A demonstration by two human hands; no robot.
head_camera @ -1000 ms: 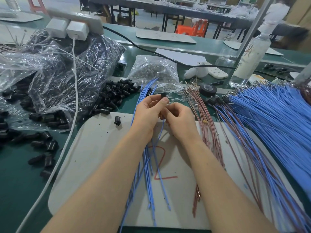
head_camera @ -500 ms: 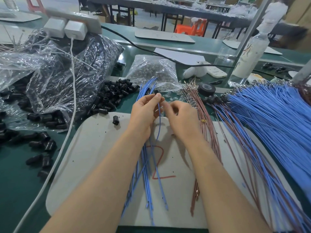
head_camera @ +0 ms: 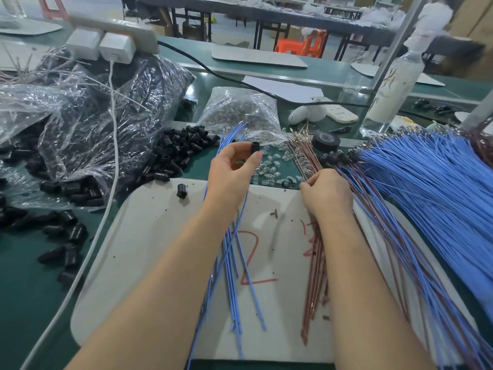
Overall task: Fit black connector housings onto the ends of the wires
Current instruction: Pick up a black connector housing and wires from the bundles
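Left hand (head_camera: 232, 169) is raised over the far edge of the white board (head_camera: 149, 236), its grip clamped on 1 black connector housing (head_camera: 255, 147), pinched between thumb and forefinger. Right hand (head_camera: 329, 194) sits lower and to the right, fingers curled, grip closed on the brown wires (head_camera: 317, 263) near their far ends. Loose blue wires (head_camera: 231, 252) lie on the board under the left wrist, beside a red 2 drawn there. 1 stray housing (head_camera: 182, 191) sits near the board's far left corner. The pile of black housings (head_camera: 181, 148) is on the green counter (head_camera: 24, 303) just beyond the board. Small clear bulbs (head_camera: 272, 166) are scattered between the hands. A tape roll (head_camera: 326, 141) lies beyond the right hand, with a large blue wire bundle (head_camera: 426, 182) fanned out at right.
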